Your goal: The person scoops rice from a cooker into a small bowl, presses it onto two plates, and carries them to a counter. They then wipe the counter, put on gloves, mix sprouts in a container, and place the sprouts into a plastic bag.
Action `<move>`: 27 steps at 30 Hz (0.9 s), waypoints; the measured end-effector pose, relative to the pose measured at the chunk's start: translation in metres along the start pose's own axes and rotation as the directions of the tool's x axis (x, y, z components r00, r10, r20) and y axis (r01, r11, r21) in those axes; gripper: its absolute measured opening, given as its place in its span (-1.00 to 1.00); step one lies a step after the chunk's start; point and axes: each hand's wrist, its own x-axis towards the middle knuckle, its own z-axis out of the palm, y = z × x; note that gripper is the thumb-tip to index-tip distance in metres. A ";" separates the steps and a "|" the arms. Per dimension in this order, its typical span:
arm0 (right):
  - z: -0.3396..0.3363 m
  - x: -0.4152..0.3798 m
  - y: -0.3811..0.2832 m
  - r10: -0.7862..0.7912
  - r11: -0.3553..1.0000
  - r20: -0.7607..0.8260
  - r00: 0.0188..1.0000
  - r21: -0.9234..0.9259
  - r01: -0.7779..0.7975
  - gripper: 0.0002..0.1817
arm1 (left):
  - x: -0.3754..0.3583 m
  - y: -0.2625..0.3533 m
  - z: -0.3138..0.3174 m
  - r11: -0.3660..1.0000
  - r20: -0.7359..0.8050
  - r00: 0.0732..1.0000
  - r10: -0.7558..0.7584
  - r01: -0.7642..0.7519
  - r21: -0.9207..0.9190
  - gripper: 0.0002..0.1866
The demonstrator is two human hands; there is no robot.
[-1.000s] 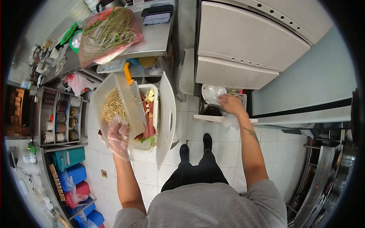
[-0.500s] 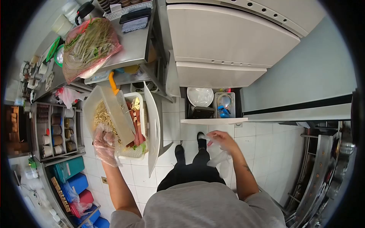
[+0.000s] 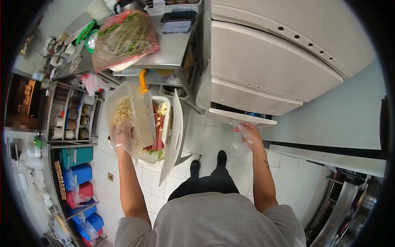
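My left hand (image 3: 124, 135) wears loose clear plastic like a disposable glove. It is at the near end of a translucent plastic container (image 3: 139, 96) with pale sprouts (image 3: 123, 113) inside; glare hides what its fingers do. The container sits against a white basket (image 3: 168, 140) holding reddish meat strips (image 3: 159, 127) and some green leaf. An orange-handled knife (image 3: 143, 82) lies between them. My right hand (image 3: 252, 133) is closed on thin clear plastic (image 3: 239, 149), possibly another glove, which hangs from its fingers. That hand is close to the front of a low drawer (image 3: 230, 116), open by a narrow gap.
At the upper left, a steel table (image 3: 170, 53) bears a pink bag of long green stalks (image 3: 125, 43) and a folded cloth (image 3: 177, 27). A white lid or panel (image 3: 175, 138) stands beside the basket. Blue bins (image 3: 84, 173) and a jar rack (image 3: 70, 117) line the left.
The low drawer, earlier pulled out with a bowl and a tray showing, is now nearly closed. My right hand has moved forward to its front. My left hand stays at the container.
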 end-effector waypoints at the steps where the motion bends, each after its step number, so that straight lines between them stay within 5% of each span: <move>1: 0.008 -0.013 -0.025 -0.065 0.988 0.173 0.983 0.150 0.039 -0.70 | 0.001 0.003 -0.004 1.000 0.017 1.000 0.005 -0.005 0.009 -0.75; 4: 0.046 -0.063 -0.097 -0.265 0.878 0.468 0.843 0.478 0.011 -0.54 | -0.003 0.012 -0.002 0.981 0.007 0.991 0.136 -0.134 -0.143 -0.72; 7: 0.114 -0.080 -0.140 -0.403 0.768 0.531 0.745 0.639 -0.041 -0.43 | -0.002 0.037 -0.016 0.997 0.138 0.990 0.020 -0.010 -0.072 -0.68; 11: 0.208 -0.080 -0.152 -0.546 0.755 0.603 0.582 0.655 0.029 -0.37 | 0.014 0.045 -0.038 0.987 0.306 0.939 0.157 -0.142 -0.069 -0.55; 13: 0.254 -0.082 -0.148 -0.487 0.824 0.594 0.640 0.556 0.111 -0.38 | 0.022 0.066 -0.056 0.986 0.454 0.876 0.163 -0.126 -0.111 -0.54; 18: 0.363 -0.097 -0.125 -0.404 0.913 0.550 0.731 0.298 0.280 -0.44 | 0.015 0.132 -0.089 0.935 0.619 0.771 0.149 -0.314 0.166 -0.61; 19: 0.379 -0.094 -0.119 -0.274 0.959 0.525 0.806 0.218 0.183 -0.45 | 0.017 0.135 -0.093 0.905 0.644 0.756 0.116 -0.348 0.246 -0.63; 21: 0.398 -0.099 -0.110 -0.165 0.979 0.518 0.839 0.193 0.074 -0.44 | 0.035 0.107 -0.095 0.965 0.679 0.723 0.126 -0.249 0.086 -0.67; 25: 0.405 -0.098 -0.101 -0.141 0.959 0.553 0.821 0.282 -0.024 -0.33 | 0.043 0.090 -0.105 0.992 0.635 0.772 -0.007 0.086 -0.093 -0.75; 27: 0.389 -0.094 -0.098 -0.170 0.942 0.573 0.802 0.333 -0.038 -0.28 | 0.055 0.089 -0.115 0.998 0.665 0.746 0.022 -0.059 0.033 -0.72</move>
